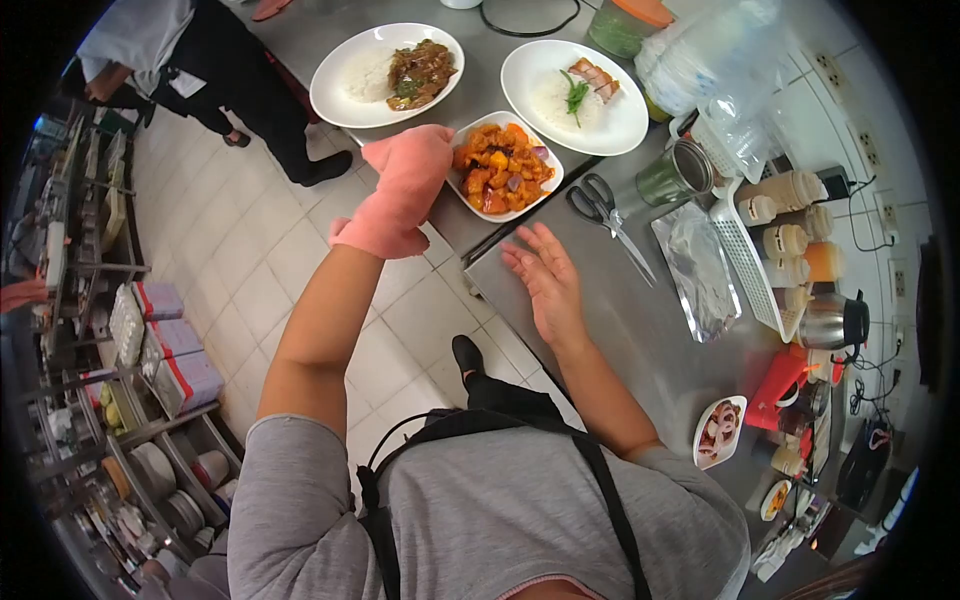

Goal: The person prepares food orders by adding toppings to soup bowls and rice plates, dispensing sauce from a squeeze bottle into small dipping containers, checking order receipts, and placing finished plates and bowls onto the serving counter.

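My left hand (392, 200) is wrapped in a pink cloth (405, 185), which hides the fingers. The cloth reaches the left rim of a white square dish (460, 190) of orange-red saucy chunks with onion pieces (500, 168). Just below that dish, my right hand (548, 285) hovers by the steel counter's near edge, fingers stretched out and holding nothing. To its right lie black-handled scissors (600, 205). Beyond the square dish are an oval plate (330, 92) of rice with brown saucy food and another oval plate (525, 80) of rice, sliced meat and greens.
A metal canister (675, 172), a foil-like tray (697, 270) and a white basket (745, 260) beside sauce bottles line the counter's right side. A bowl of sliced onions (719, 432) sits lower right. Another person (230, 70) stands at upper left on the tiled floor.
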Available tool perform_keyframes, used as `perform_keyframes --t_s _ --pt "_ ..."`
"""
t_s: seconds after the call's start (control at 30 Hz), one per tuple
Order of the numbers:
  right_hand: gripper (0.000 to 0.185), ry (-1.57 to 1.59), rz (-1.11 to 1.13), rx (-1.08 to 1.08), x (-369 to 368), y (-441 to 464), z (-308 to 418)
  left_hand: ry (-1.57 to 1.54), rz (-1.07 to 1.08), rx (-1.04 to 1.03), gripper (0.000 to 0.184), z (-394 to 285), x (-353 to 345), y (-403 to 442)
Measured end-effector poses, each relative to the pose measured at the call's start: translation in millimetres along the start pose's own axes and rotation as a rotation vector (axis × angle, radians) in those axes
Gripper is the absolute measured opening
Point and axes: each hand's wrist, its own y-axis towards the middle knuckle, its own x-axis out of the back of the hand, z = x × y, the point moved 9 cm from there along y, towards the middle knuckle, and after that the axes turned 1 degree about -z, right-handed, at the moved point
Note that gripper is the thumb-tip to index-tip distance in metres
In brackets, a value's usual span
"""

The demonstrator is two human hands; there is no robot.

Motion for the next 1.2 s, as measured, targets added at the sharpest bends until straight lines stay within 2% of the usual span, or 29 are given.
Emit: perform_keyframes --t_s 0.13,0.27,0.3,0.33,0.4,0.5,0.57,0.63,0.7,0.77,0.87,0.97,1.07,1.2 --pt "0.053 0.126 -0.043 -0.054 11 -9 -1 -0.242 0.044 -0.034 0.037 -24 14 -37" --pt "0.053 0.156 -0.167 -0.028 42 -46 18 -0.443 0.324 0.117 0.039 -57 22 -79" --pt "0.054 0.151 -0.227 0.014 54 -58 18 -0.352 0.393 0.081 0.039 -68 20 -78" --pt "0.054 0.144 -0.288 0.058 66 -69 17 -0.186 0.444 -0.039 0.040 -86 17 -72" --pt "0.050 0.216 -0.332 0.107 74 -89 18 0.265 0.375 -0.397 0.027 -120 14 -61" --pt "0.044 0.244 -0.356 0.037 68 -107 6 -0.232 0.100 -0.629 0.014 -125 -12 -67" --pt "0.043 0.192 -0.419 0.093 66 -116 2 -0.578 -0.080 -0.747 0.008 -122 -6 -73" --pt "0.044 0.103 -0.493 0.125 68 -123 -6 -0.801 0.355 -0.492 0.011 -136 38 -91" --pt "0.052 0.088 -0.454 0.065 62 -126 -16 -0.614 0.453 -0.513 0.014 -142 28 -91" --pt "0.056 0.101 -0.384 -0.018 54 -128 -21 -0.050 0.190 -0.819 0.016 -145 -34 -59" --pt "0.057 0.112 -0.408 0.040 51 -120 -23 -0.242 0.131 -0.946 0.019 -174 38 -86" --pt "0.053 0.129 -0.439 0.071 50 -114 -22 -0.064 -0.016 -1.022 0.035 -179 14 -81" --pt "0.051 0.132 -0.486 0.068 47 -113 -19 0.364 0.146 -1.099 0.050 -198 44 -106" --pt "0.051 0.062 -0.532 0.056 47 -114 -16 0.069 0.077 -1.087 0.050 -188 69 -122"
